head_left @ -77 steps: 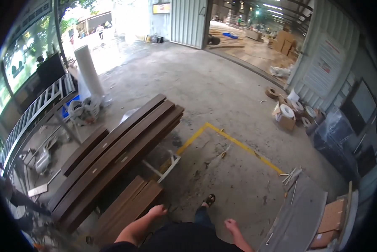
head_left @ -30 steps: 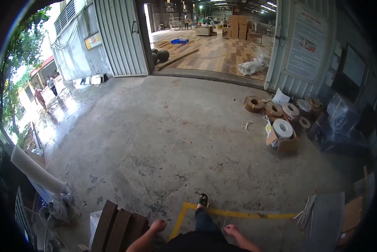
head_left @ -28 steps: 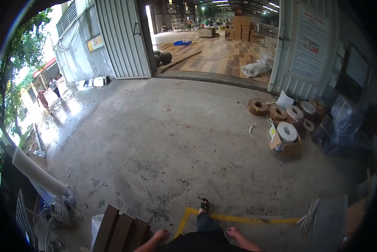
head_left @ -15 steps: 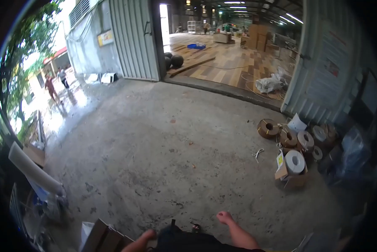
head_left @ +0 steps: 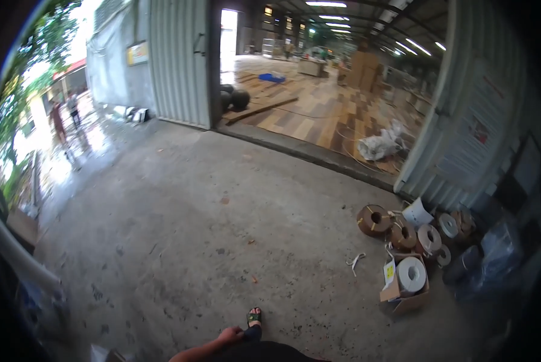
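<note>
My left hand (head_left: 229, 335) swings low in front of my body, beside my leg. Its fingers look loosely curled together, and no object shows in them. Just past it, one of my feet in a dark green sandal (head_left: 254, 315) is set forward on the grey concrete floor (head_left: 192, 241). My right hand is out of the picture.
At right stand several coiled rolls of strap (head_left: 374, 220), an open carton (head_left: 406, 300) holding a white roll, and clear plastic wrap (head_left: 500, 244). Ahead, a raised sill (head_left: 306, 158) crosses a wide doorway between metal doors (head_left: 183, 66). Two people (head_left: 58, 120) are outside at left.
I have moved forward, so the doorway, rolls and carton sit nearer. My left hand has swung forward, my right hand has left the view, and a sandalled foot has come forward.
</note>
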Tool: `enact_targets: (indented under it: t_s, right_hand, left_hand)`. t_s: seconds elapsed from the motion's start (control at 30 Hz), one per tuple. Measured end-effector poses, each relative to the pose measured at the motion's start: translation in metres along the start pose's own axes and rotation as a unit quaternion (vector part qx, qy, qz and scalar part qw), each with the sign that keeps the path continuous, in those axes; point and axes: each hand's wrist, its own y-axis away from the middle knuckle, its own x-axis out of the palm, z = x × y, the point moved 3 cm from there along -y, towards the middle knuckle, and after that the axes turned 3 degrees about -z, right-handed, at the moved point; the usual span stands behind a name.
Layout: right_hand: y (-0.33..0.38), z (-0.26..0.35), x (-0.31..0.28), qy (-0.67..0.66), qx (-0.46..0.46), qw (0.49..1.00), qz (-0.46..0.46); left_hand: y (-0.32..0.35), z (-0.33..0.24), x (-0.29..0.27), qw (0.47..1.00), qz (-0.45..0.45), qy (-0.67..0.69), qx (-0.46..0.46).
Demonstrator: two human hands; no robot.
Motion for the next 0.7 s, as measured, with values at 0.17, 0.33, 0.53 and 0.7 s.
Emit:
enact_targets:
  t_s: [0.17,0.33,0.53,0.7]
  right_hand:
    - [-0.027,0.021,-0.047,-0.017,-0.049,0.997,0.06]
    - [-0.08,0.134,-0.158,-0.281,-0.053,0.937,-0.201]
    - [-0.133,0.247,-0.237,-0.273,-0.131,0.93,-0.206]
    - [-0.227,0.246,-0.271,-0.203,0.002,0.978,-0.043]
  left_hand:
    - [-0.176,-0.026,-0.1,0.959,0.143,-0.245,0.02]
    - [-0.307,-0.088,-0.176,0.929,0.107,-0.354,0.02]
    - [-0.407,-0.172,-0.183,0.971,0.068,-0.227,0.034]
    - [-0.467,-0.194,-0.15,0.977,0.067,-0.176,0.098]
